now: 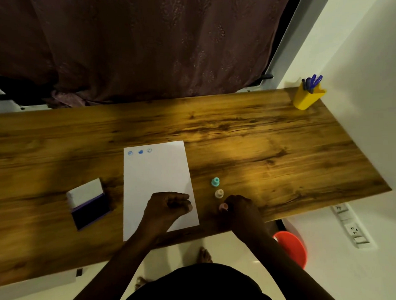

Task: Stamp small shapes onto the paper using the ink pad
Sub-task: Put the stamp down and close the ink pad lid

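**Hands at a stamping desk**

Right hand (240, 207) was curled closed around a small pink stamp (223, 207), which stood on the wooden table (259, 136) just right of the paper. Left hand (170, 207) rested on the near right part of the white paper (155, 173) in a loose fist, holding nothing visible. Three small blue stamped shapes (140, 151) sat in a row at the sheet's far left corner. Beyond the pink stamp stood a beige stamp (219, 193) and a teal stamp (215, 181), both rounded and knob-shaped. Left of the paper lay a rectangular ink pad (89, 204), its lid open and its pad dark. At the far right corner, a yellow cup (307, 99) held blue pens (312, 82).
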